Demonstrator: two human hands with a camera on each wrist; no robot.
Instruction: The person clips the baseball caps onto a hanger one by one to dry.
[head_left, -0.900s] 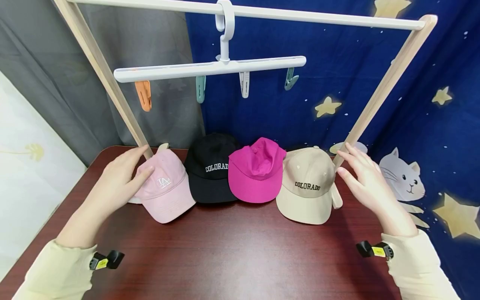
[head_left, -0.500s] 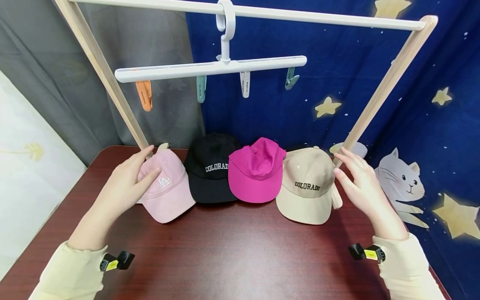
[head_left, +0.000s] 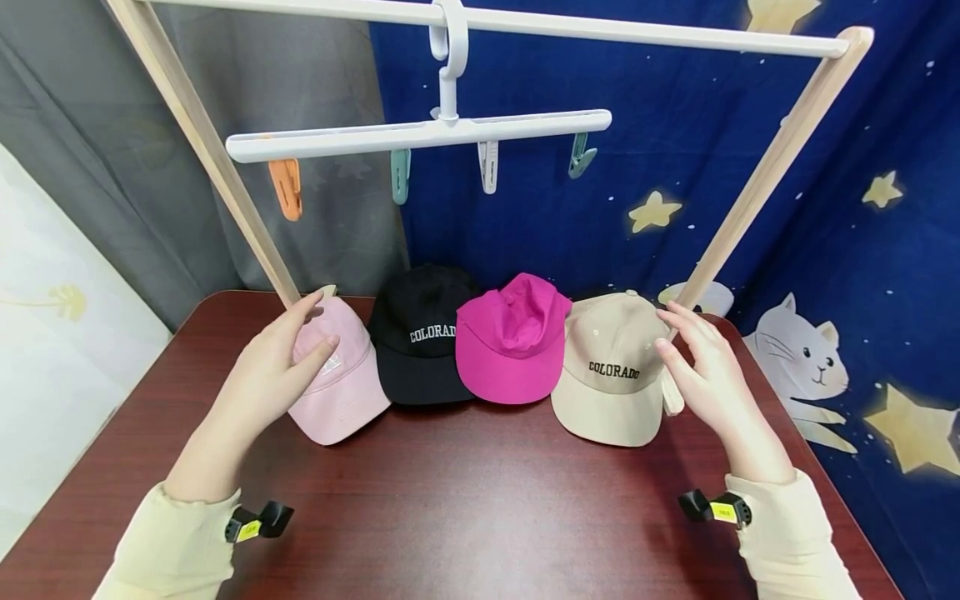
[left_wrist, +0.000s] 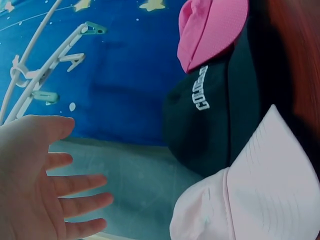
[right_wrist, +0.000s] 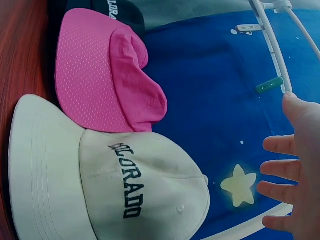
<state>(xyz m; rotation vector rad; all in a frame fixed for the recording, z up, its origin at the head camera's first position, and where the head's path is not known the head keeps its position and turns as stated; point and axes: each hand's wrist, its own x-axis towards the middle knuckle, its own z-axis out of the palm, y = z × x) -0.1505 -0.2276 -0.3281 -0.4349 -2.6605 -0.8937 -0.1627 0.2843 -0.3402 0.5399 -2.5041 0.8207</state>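
In the head view my left hand (head_left: 272, 367) overlaps the pale pink cap (head_left: 347, 398), its fingers spread. The left wrist view shows this hand (left_wrist: 65, 190) with a gap between it and the pink cap (left_wrist: 270, 185). My right hand (head_left: 708, 375), fingers straight and apart, is just right of the beige COLORADO cap (head_left: 611, 408). From the right wrist, a gap also separates that hand (right_wrist: 295, 170) from the beige cap (right_wrist: 145, 185). Between these two caps sit a black COLORADO cap (head_left: 423, 379) and a magenta cap (head_left: 513, 375). Neither hand holds anything.
A wooden rack (head_left: 750, 196) stands over the caps. From its white bar (head_left: 645, 33) hangs a white hanger (head_left: 330, 140) with an orange clip (head_left: 287, 190), a white clip (head_left: 489, 168) and two teal clips (head_left: 401, 177). Behind are curtains (head_left: 517, 225); the dark red table (head_left: 480, 500) extends in front.
Both hands have moved inward: the left to the right, farther over the pink cap, and the right to the left, closer to the beige cap. The caps and hanger stay in place.
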